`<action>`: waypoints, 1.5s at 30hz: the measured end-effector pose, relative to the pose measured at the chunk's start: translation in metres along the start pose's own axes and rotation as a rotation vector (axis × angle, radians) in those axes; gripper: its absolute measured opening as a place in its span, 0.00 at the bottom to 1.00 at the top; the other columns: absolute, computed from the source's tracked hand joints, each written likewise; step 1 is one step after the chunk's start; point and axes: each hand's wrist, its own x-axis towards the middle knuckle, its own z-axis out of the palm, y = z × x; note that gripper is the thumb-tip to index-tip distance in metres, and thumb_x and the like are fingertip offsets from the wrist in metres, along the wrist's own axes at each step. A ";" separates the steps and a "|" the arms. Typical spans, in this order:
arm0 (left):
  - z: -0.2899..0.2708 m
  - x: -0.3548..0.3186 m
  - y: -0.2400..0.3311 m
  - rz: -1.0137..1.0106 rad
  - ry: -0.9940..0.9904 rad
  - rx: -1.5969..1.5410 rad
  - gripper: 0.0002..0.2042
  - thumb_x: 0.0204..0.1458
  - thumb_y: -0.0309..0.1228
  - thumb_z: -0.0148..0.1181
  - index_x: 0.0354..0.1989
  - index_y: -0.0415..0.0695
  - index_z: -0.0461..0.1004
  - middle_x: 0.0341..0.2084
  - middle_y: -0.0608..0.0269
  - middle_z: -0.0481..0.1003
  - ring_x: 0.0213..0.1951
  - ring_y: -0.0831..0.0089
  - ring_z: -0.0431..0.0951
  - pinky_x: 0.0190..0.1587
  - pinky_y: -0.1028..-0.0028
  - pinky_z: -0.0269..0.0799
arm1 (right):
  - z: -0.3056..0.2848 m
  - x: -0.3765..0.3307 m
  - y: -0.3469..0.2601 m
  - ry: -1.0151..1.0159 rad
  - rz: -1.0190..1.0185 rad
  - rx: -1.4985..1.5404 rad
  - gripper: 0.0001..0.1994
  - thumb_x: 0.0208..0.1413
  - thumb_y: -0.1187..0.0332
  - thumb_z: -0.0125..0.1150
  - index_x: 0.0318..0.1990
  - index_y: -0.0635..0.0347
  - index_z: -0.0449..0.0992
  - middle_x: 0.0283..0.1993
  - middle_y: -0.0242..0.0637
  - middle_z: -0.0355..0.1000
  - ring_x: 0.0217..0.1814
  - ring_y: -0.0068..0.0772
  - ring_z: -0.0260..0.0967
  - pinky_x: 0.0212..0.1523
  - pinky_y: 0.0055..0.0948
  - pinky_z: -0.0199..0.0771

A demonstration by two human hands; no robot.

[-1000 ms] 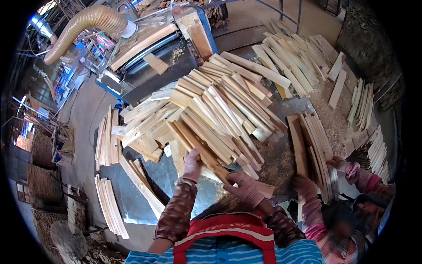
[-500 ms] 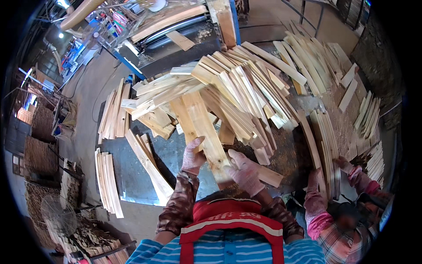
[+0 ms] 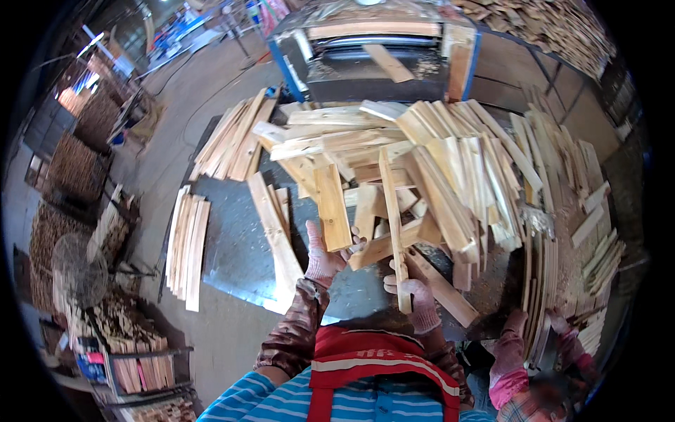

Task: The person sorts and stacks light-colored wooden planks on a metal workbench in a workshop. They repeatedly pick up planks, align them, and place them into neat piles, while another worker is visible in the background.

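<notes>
My left hand [image 3: 323, 259], in a pale, dirty work glove, grips the near end of a short, wide yellowish board [image 3: 332, 207]. Its thumb lies on the left side and its fingertips show at the right. A longer board [image 3: 391, 211], turned narrow edge up, is in my gloved right hand [image 3: 420, 301], closed around its near end. Both boards slant away from me over a loose heap of planks [image 3: 450, 204]. Beneath them is a dark metal tabletop [image 3: 228, 243], scattered with wood chips.
Stacked strips [image 3: 186, 246] stand left, near a leaning plank [image 3: 275, 235]. Behind the heap is a roller machine [image 3: 380, 81] with a board on its bed. At lower right, a co-worker's gloved hands [image 3: 538, 323] touch a row of upright strips [image 3: 538, 281].
My hands have moved apart, each now with its own board; the right one's board has turned on edge. The view has swung left, shifting the scene rightward.
</notes>
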 end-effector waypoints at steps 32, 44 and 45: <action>-0.418 -0.091 0.353 0.278 0.931 1.232 0.19 0.61 0.44 0.56 0.49 0.41 0.74 0.29 0.65 0.76 0.26 0.74 0.73 0.27 0.71 0.69 | 0.100 0.228 0.204 0.292 -0.198 -1.684 0.36 0.51 0.54 0.64 0.65 0.58 0.60 0.67 0.54 0.60 0.66 0.59 0.60 0.63 0.48 0.66; -0.448 -0.130 0.473 -0.355 1.510 1.994 0.17 0.55 0.43 0.59 0.43 0.41 0.74 0.37 0.43 0.79 0.44 0.45 0.80 0.48 0.52 0.76 | 0.089 0.358 0.193 0.503 0.286 -2.011 0.35 0.48 0.41 0.61 0.55 0.60 0.70 0.57 0.50 0.70 0.58 0.48 0.70 0.56 0.45 0.70; -0.450 -0.136 0.481 -0.358 1.547 1.976 0.18 0.55 0.43 0.59 0.45 0.41 0.73 0.38 0.42 0.79 0.45 0.44 0.79 0.48 0.52 0.76 | 0.097 0.355 0.197 0.363 0.315 -2.067 0.36 0.48 0.39 0.60 0.56 0.60 0.70 0.56 0.49 0.71 0.56 0.48 0.71 0.55 0.45 0.71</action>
